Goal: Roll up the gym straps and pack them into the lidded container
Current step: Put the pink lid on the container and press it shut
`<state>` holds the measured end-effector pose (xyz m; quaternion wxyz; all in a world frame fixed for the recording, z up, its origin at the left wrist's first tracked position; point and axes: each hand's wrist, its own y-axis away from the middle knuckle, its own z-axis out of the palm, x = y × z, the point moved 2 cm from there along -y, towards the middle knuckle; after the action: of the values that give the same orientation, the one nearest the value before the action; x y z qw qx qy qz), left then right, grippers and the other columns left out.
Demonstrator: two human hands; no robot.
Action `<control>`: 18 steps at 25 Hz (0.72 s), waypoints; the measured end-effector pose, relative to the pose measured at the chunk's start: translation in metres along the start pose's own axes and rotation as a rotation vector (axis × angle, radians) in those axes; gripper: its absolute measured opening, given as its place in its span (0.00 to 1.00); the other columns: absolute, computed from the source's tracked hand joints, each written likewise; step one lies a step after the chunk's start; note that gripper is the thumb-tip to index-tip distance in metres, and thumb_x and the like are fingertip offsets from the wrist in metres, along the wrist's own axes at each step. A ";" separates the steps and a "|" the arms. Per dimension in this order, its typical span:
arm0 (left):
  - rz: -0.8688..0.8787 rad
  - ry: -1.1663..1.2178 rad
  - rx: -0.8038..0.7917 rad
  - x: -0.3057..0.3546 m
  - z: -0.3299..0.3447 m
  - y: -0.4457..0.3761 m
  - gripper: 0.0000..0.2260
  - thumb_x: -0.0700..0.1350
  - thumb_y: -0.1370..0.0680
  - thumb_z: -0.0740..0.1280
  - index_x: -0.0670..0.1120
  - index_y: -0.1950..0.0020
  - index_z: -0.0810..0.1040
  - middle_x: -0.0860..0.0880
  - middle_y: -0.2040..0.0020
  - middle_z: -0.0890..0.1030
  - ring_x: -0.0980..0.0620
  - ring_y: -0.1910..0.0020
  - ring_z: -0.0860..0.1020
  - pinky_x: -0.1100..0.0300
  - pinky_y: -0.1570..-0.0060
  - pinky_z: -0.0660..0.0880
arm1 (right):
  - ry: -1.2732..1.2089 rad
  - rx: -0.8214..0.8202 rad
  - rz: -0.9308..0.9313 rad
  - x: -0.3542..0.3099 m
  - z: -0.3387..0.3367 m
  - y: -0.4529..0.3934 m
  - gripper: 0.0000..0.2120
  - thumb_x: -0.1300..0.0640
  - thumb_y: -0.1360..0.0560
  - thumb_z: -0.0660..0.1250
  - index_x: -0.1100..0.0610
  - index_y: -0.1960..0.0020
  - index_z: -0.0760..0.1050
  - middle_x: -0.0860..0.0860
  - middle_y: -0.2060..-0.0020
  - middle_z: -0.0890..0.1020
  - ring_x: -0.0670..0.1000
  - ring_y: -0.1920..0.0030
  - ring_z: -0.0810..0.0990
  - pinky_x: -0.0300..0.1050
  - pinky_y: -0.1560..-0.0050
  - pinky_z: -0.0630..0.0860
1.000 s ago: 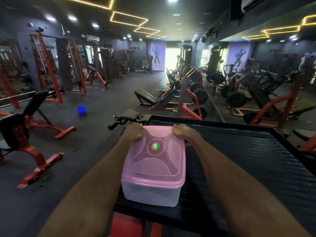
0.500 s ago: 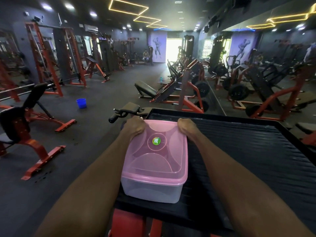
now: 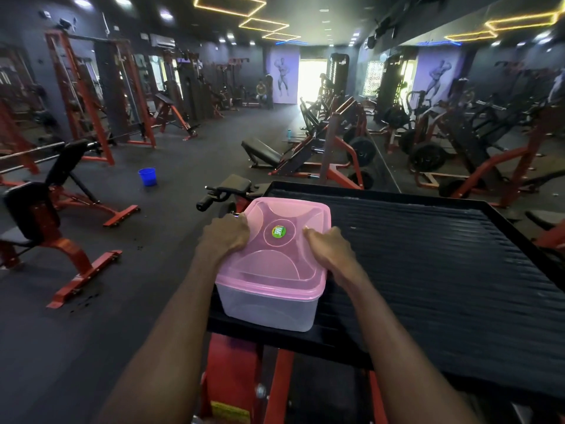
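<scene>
Both hands are on the lid (image 3: pixel 276 240) right now. The left hand (image 3: pixel 224 237) is sitting at the lid's nine o'clock edge, fingers curled over the rim and gripping it. The right hand (image 3: pixel 328 244) is lying at three o'clock, fingers fairly straight and together, pressing flat on the pink top with the fingertips reaching toward the middle.

The lid is sitting on the box (image 3: pixel 269 307), a clear tub with cloudy walls, and the box is resting on the near left corner of the worktop (image 3: pixel 443 270), a black ribbed platform on a red frame. Nothing is showing plainly through the walls, so whether the straps are inside cannot be told.

Dead centre on the lid, a round green sticker (image 3: pixel 279 231) is showing white lettering, too small and blurred to read. Down at six o'clock, on the red frame under the worktop, a yellow label (image 3: pixel 229 412) is peeking in, and its print is illegible as well.

Out at ten o'clock on the dark floor, a blue bucket (image 3: pixel 147 176) is standing alone. At twelve o'clock on the far wall, a poster (image 3: pixel 282 76) of a posing figure is hanging beside a bright doorway, with no writing readable on it.
</scene>
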<state>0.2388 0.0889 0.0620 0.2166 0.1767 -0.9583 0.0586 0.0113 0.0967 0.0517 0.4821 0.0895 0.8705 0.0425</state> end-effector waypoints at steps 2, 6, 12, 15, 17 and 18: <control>0.017 0.002 0.024 0.006 0.000 0.006 0.26 0.53 0.16 0.48 0.37 0.33 0.75 0.32 0.33 0.75 0.33 0.35 0.74 0.44 0.35 0.71 | 0.016 0.049 -0.011 0.002 -0.005 0.001 0.35 0.36 0.28 0.60 0.59 0.30 0.72 0.57 0.38 0.81 0.60 0.41 0.81 0.56 0.39 0.78; 0.078 0.028 -0.015 0.039 -0.001 0.016 0.22 0.46 0.16 0.48 0.34 0.35 0.74 0.33 0.35 0.76 0.32 0.37 0.75 0.44 0.36 0.71 | 0.022 0.103 -0.052 0.000 -0.038 -0.002 0.25 0.43 0.22 0.64 0.62 0.35 0.77 0.57 0.40 0.82 0.57 0.44 0.81 0.48 0.46 0.76; 0.179 0.083 -0.042 0.128 0.006 0.028 0.19 0.41 0.17 0.50 0.34 0.32 0.72 0.33 0.33 0.75 0.33 0.35 0.75 0.46 0.39 0.71 | 0.033 0.217 -0.068 0.010 -0.111 -0.021 0.28 0.42 0.25 0.65 0.61 0.35 0.77 0.59 0.40 0.82 0.61 0.42 0.81 0.57 0.39 0.78; 0.163 0.128 -0.043 0.172 0.016 0.036 0.19 0.44 0.17 0.53 0.34 0.35 0.75 0.36 0.35 0.78 0.36 0.37 0.76 0.50 0.44 0.71 | 0.064 0.278 -0.083 0.020 -0.152 -0.033 0.23 0.44 0.23 0.64 0.60 0.37 0.79 0.58 0.43 0.83 0.59 0.45 0.82 0.58 0.42 0.80; 0.149 0.173 -0.038 0.196 0.023 0.044 0.19 0.46 0.16 0.55 0.34 0.36 0.76 0.35 0.36 0.78 0.37 0.37 0.77 0.51 0.42 0.71 | 0.080 0.286 -0.069 0.031 -0.175 -0.042 0.23 0.44 0.23 0.64 0.60 0.38 0.78 0.57 0.43 0.83 0.59 0.45 0.82 0.55 0.44 0.80; 0.149 0.179 -0.046 0.205 0.028 0.046 0.19 0.46 0.16 0.55 0.34 0.35 0.76 0.35 0.35 0.78 0.37 0.37 0.76 0.51 0.41 0.71 | 0.086 0.288 -0.061 0.037 -0.184 -0.045 0.23 0.44 0.22 0.64 0.61 0.38 0.78 0.58 0.42 0.83 0.59 0.45 0.82 0.53 0.45 0.79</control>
<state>0.0381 0.0618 0.1243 0.3003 0.0939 -0.9467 0.0682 -0.1686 0.0617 0.1117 0.4274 0.1294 0.8898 -0.0935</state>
